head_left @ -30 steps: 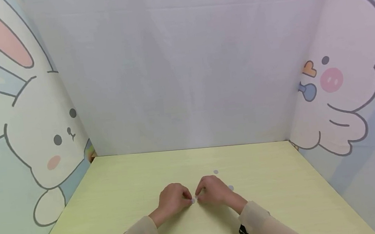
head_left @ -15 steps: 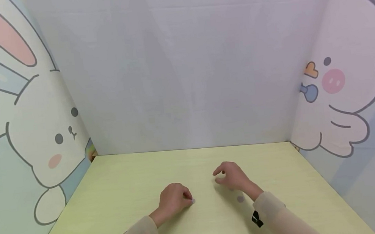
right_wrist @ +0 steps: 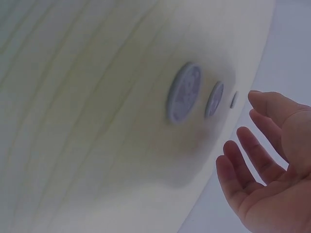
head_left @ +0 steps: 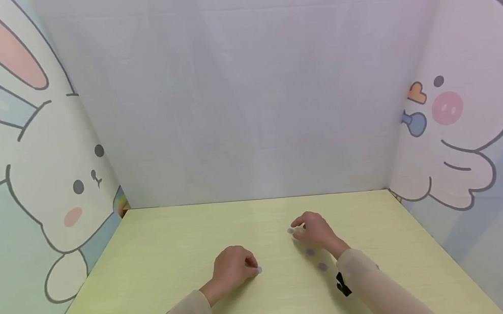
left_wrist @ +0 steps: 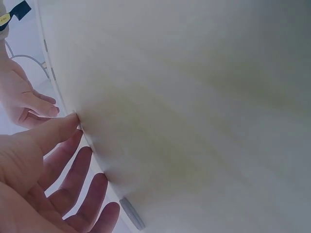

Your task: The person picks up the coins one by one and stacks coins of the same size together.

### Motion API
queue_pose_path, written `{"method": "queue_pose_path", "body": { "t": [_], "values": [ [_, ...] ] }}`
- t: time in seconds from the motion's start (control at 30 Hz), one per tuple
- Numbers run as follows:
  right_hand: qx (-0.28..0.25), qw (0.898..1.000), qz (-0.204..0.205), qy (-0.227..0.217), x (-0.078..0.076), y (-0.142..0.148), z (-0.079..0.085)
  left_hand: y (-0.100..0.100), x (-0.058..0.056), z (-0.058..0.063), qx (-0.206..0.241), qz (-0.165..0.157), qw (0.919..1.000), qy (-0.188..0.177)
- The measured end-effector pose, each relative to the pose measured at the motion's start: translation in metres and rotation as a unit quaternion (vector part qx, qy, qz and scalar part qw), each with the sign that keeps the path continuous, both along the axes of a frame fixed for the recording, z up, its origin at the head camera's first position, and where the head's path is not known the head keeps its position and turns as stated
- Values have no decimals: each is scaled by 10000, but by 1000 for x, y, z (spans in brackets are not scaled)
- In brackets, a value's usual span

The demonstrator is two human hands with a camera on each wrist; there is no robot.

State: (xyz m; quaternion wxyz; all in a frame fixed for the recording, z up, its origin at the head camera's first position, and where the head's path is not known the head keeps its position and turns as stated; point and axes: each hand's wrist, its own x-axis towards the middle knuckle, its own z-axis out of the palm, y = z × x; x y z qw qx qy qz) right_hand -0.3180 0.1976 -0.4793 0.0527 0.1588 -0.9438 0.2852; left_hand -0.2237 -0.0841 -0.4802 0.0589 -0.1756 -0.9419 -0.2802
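My left hand [head_left: 235,267] is low over the table, thumb and index fingertips together at the edge of a small grey coin [head_left: 260,269], pinching it. In the left wrist view, its other fingers [left_wrist: 99,187] fan out along the tabletop, and another coin [left_wrist: 131,213] lies just past the little finger, hidden in the head view. My right hand [head_left: 313,231] hovers with thumb and fingers apart, its fingertips right by the farthest coin [head_left: 290,230]. Two more grey coins, a middle one [head_left: 310,252] and a nearer one [head_left: 322,267], lie flat in a slanting row beneath the right wrist.
The pale yellow-green wooden table [head_left: 185,230] ends at a grey-white cloth wall [head_left: 245,101]. Side panels carry a printed rabbit [head_left: 62,197] on the left and a printed chick [head_left: 463,73] on the right. Dark straps hang at both sleeves.
My right hand has left the spot beside the left fingertips and moved right and away from me to the farthest coin, its fingers parting. My left hand has stayed where it was.
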Motion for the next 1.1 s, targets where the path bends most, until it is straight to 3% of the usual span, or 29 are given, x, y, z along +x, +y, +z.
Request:
{"method": "queue_pose_path", "body": {
  "t": [0.43, 1.1],
  "values": [
    [77, 9994, -118, -317, -11, -4, -8, 0, -1, -3, -60, -50, 9999, 149],
    [61, 9983, -341, -461, -12, -6, -9, 0, -2, -4, 9, -38, 10000, 79]
  ]
}}
